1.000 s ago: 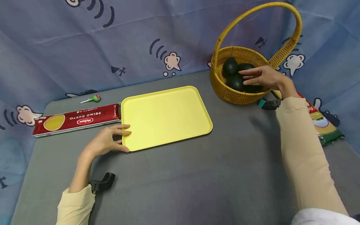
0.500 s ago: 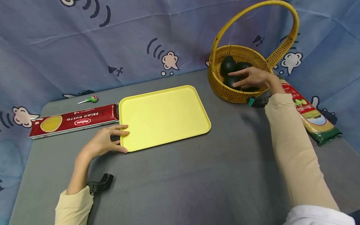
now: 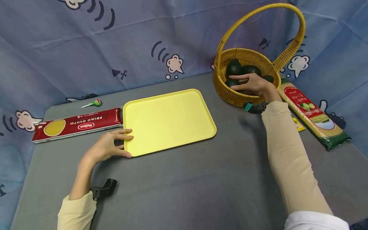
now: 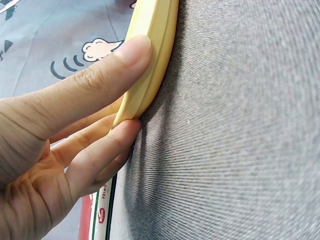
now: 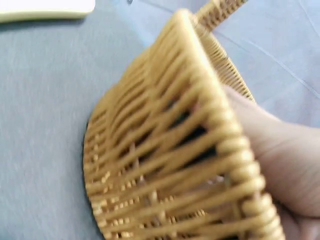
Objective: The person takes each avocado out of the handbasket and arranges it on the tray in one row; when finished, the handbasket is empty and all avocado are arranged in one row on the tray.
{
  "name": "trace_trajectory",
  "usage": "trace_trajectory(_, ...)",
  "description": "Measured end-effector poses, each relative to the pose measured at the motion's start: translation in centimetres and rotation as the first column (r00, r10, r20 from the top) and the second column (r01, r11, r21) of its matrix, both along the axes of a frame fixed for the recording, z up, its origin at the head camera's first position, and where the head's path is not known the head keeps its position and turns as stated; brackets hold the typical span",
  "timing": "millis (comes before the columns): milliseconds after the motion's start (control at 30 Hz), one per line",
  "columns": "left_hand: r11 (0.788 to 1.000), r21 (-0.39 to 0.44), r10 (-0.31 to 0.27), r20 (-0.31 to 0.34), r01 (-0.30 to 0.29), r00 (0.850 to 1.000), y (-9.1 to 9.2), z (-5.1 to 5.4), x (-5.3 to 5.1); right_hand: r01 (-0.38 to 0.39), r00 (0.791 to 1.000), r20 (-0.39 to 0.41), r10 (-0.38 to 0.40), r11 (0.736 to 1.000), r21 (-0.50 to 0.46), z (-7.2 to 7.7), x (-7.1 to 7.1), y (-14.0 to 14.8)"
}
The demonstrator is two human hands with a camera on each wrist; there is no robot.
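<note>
My left hand [image 3: 107,145] grips the near left corner of the yellow tray [image 3: 171,119], its thumb on the near edge and fingers over the left rim. In the left wrist view, the thumb presses the tray edge [image 4: 150,65] and other fingers touch its underside. My right hand [image 3: 253,84] reaches inside the yellow wicker basket [image 3: 235,100], fingers spread about the front-left avocado [image 3: 232,83]. More dark green avocados [image 3: 234,67] lie around it. In the right wrist view, the basket wall [image 5: 165,135] hides the fingers, so firm contact cannot be seen.
A red spaghetti pack [image 3: 77,124] lies left of the tray, with a green lollipop [image 3: 95,103] behind it. Right of the basket lies a red and green bag [image 3: 313,113]. A small yellow packet [image 3: 299,124] shows beside the right sleeve. The basket handle [image 3: 258,9] arches high.
My right hand has moved left and slightly nearer inside the basket, onto the front-left avocado. More of the bag and the small yellow packet now show. The left hand stays on the tray.
</note>
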State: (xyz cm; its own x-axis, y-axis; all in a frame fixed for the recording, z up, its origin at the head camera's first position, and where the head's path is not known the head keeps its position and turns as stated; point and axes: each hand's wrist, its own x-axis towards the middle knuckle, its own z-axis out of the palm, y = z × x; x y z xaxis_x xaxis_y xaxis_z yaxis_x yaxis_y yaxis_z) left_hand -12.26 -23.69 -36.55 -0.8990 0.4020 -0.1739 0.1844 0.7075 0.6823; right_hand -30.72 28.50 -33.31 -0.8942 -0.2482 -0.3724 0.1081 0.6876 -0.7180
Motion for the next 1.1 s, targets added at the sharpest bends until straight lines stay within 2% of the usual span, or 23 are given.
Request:
trace_trajectory(267, 1.0, -0.007, -0.003, -0.017, 0.003, 1.0, 0.2, -0.1, 0.0, 0.044, 0.999, 0.032, -0.044, 0.999, -0.015, 0.3, 0.6, 0.2)
trace_trajectory(500, 1.0, 0.007, 0.002, -0.006, -0.002, 1.0, 0.2, 0.0, 0.0, 0.06, 0.998, -0.002, -0.06, 0.996, -0.065, 1.0, 1.1, 0.6)
trace_trajectory(700, 1.0, 0.0, 0.002, -0.011, -0.002, 1.0, -0.1, -0.2, 0.1, 0.107, 0.993, -0.024, -0.112, 0.983, -0.146, 1.3, 1.6, 0.6)
trace_trajectory(967, 1.0, 0.009, 0.0, -0.011, 0.0, 1.0, 0.0, -0.3, 0.2, 0.163, 0.985, -0.003, -0.173, 0.934, -0.317, 1.8, 2.8, 0.5)
trace_trajectory(1067, 1.0, 0.007, -0.001, -0.017, 0.001, 1.0, 0.1, -0.2, 0.1, 0.176, 0.981, -0.006, -0.196, 0.894, -0.412, 2.1, 3.3, 0.3)
trace_trajectory(1100, 1.0, 0.004, -0.001, -0.019, 0.001, 1.0, 0.1, -0.2, 0.1, 0.181, 0.979, -0.001, -0.204, 0.87, -0.46, 2.2, 3.5, 0.2)
